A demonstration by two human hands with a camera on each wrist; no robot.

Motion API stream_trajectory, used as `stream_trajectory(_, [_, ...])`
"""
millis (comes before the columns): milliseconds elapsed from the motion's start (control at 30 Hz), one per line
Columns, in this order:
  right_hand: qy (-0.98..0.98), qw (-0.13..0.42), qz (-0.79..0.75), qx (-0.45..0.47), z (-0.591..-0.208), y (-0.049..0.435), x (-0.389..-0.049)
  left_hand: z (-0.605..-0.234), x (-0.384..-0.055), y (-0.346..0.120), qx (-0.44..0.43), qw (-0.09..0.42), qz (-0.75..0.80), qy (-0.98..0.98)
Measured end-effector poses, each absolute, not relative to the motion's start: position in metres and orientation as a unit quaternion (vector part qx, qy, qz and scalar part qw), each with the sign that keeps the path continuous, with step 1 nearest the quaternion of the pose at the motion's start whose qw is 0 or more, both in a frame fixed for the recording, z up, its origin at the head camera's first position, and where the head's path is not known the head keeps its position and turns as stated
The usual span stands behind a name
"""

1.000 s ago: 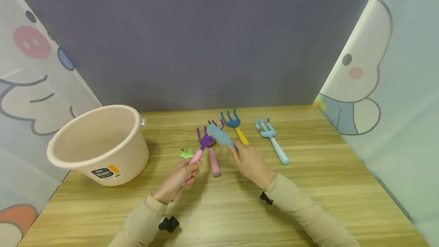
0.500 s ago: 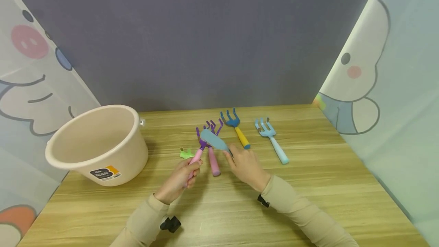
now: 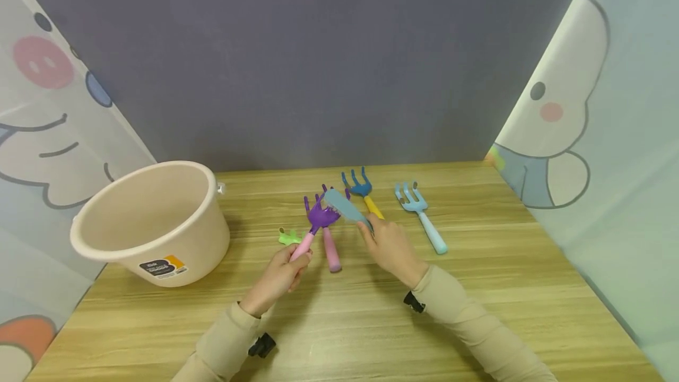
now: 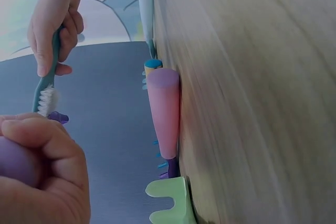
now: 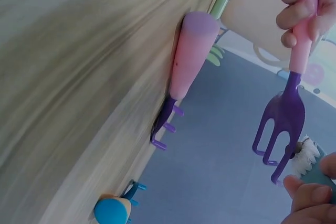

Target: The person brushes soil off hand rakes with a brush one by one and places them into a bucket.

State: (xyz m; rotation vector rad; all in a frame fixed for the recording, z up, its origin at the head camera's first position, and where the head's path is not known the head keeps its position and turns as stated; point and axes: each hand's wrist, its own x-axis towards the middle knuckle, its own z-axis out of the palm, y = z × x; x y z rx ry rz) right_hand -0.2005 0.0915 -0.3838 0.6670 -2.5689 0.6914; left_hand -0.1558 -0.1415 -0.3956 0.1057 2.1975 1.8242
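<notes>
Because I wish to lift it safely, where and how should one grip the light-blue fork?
The light-blue fork is probably best gripped around its handle, coming from the near side: the handle's end points that way, the tines away.

I get the raised fork [image 3: 320, 216] as purple and pink-handled, the brush [image 3: 345, 205] as blue and white-bristled. Near the far edge of the wood-grained desk [image 3: 350, 335] is a yellow-handled blue fork [image 3: 363, 188], towards the right edge a pale-blue fork [image 3: 422, 216], near the left a cream bucket [image 3: 204, 240].
</notes>
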Motion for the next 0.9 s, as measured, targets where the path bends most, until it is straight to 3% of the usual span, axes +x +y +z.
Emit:
stream_trajectory(267, [-0.927, 0.200, 0.200, 0.245, -0.389, 0.089, -0.198, -0.394, -0.154, -0.141, 0.041, 0.139, 0.632, 0.761])
stream_trajectory(500, [-0.921, 0.163, 0.234, 0.264, -0.389, 0.084, -0.193, -0.396, -0.154, -0.140, 0.039, 0.137, 0.635, 0.759])
stream_trajectory(733, [-0.919, 0.083, 0.299, 0.242, -0.379, 0.088, -0.194, -0.396, -0.155, -0.140, 0.041, 0.126, 0.627, 0.767])
stream_trajectory(900, [-0.921, 0.089, 0.313, 0.215, -0.376, 0.093, -0.197, -0.398, -0.153, -0.142, 0.043, 0.133, 0.624, 0.769])
